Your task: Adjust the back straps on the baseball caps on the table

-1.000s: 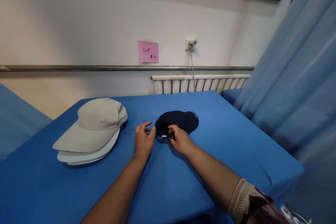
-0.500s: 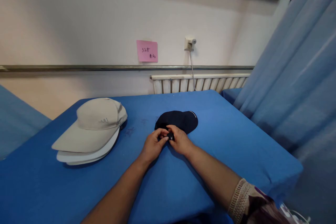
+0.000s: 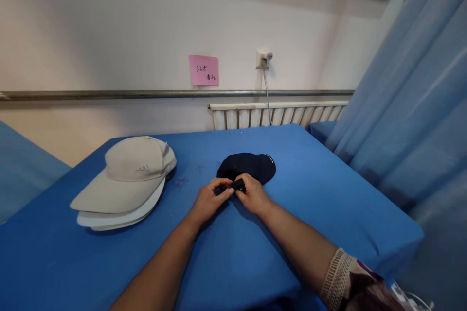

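Note:
A dark navy baseball cap lies on the blue-covered table, its brim toward the right and its back opening toward me. At the near edge of that opening, my right hand pinches a short black strap with a small shiny spot on it, perhaps a buckle. My left hand is closed at the strap's left end, thumb and forefinger together; the part between those fingertips is mostly hidden. Both hands are close together in front of the cap.
A stack of light caps sits on the left of the blue tablecloth. Behind the table are a radiator, a metal rail, a socket with a cord and a pink note. A blue curtain hangs at right.
My left hand has shifted slightly left, and more of the black strap shows between my hands. The navy cap has moved a touch to the right.

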Tool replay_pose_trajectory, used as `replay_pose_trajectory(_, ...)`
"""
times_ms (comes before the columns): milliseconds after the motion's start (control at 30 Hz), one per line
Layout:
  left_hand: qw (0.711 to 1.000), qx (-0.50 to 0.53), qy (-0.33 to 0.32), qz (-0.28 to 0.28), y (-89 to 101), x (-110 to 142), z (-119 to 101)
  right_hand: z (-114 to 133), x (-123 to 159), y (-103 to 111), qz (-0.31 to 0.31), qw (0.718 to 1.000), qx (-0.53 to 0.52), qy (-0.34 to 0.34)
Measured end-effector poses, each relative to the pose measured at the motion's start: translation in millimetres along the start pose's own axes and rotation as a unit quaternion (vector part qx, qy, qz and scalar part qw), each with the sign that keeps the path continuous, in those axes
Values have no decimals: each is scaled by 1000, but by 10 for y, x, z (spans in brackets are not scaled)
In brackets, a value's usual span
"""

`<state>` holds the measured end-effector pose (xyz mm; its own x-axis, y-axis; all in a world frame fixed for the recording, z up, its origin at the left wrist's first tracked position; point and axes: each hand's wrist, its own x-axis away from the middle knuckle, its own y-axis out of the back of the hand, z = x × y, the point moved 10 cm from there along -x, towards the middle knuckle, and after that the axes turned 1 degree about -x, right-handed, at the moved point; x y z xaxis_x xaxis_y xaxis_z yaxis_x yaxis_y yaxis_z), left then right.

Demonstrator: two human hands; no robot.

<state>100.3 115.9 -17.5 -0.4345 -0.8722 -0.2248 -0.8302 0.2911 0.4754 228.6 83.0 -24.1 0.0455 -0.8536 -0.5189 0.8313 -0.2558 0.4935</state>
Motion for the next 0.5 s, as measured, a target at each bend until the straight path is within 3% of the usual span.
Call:
replay_pose_trajectory(167, 999, -8, -38, -13, -33, 21, -137, 53, 27, -65, 23, 999, 23, 13)
replay_pose_trajectory(267, 996, 81, 8, -27, -35, 15, -26, 124, 28, -107, 43, 998, 35, 31)
replay_pose_trajectory(400, 963, 242, 96, -71, 16, 29, 187, 248, 30, -94, 48, 997, 26, 51)
replay_pose_trajectory(500, 954, 265, 118, -71, 20, 39, 210, 316, 46, -69, 47, 997, 13, 55)
